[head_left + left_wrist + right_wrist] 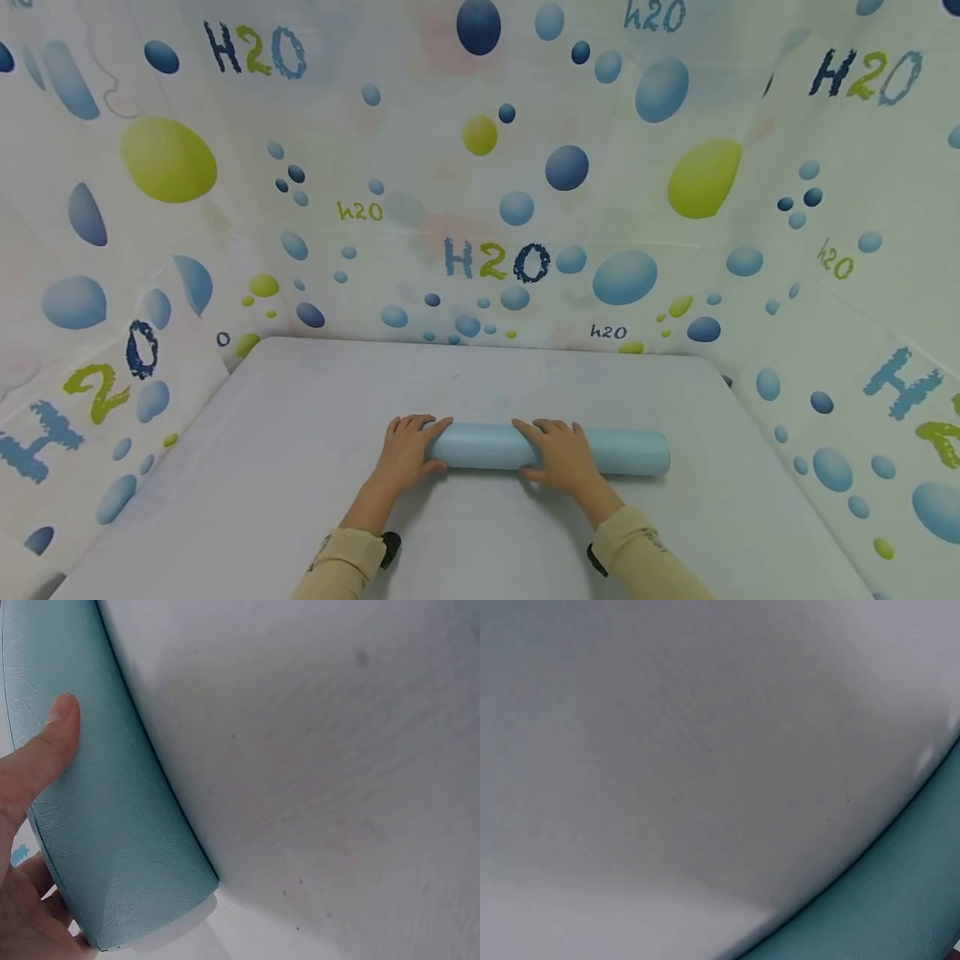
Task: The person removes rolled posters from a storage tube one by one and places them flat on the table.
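Note:
A light blue roll (483, 447) of leather-like sheet lies crosswise on the white table, its surface finely creased in the left wrist view (112, 817). My left hand (408, 450) grips its left end, thumb on the near side and fingers reaching over the far side. Around the middle of the roll, my right hand (558, 454) holds it in the same way, so the right part extends past that hand. In the right wrist view only a stretch of the roll (885, 892) shows, and almost all of the hand is out of frame.
The white tabletop (300, 417) spreads around the roll on all sides. Behind and at both sides hangs a white curtain (420, 150) printed with blue and green drops and H2O lettering. A dark band (390, 550) sits at the left sleeve's cuff.

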A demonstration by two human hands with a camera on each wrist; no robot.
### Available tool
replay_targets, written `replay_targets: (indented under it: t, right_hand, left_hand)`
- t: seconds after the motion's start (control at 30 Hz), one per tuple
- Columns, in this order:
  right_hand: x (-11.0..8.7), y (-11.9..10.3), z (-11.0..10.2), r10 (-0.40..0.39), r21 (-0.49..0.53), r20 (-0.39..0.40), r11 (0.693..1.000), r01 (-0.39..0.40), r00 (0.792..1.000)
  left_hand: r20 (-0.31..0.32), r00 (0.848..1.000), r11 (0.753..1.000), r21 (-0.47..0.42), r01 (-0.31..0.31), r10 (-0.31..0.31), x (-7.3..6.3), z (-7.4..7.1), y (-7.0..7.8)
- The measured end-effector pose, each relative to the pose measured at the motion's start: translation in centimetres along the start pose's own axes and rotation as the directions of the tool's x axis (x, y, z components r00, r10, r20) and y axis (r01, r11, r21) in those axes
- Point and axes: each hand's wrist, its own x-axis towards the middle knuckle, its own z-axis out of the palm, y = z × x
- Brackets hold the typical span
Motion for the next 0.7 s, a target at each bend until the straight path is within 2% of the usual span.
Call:
replay_targets:
  t: [0.23,0.7]
  right_hand:
    - [0.14,-0.41,-0.3,0.011,-0.001,0.031,1.0,-0.011,0.999]
    - [0.06,-0.38,-0.21,0.017,-0.028,0.03,0.999,-0.017,0.999]
  left_hand:
    - [0.002,1.0,1.0,-0.018,0.017,-0.017,-0.22,-0.04,0.04]
    - [-0.004,1.0,1.0,-0.007,0.0,0.0,-0.17,-0.07,-0.05]
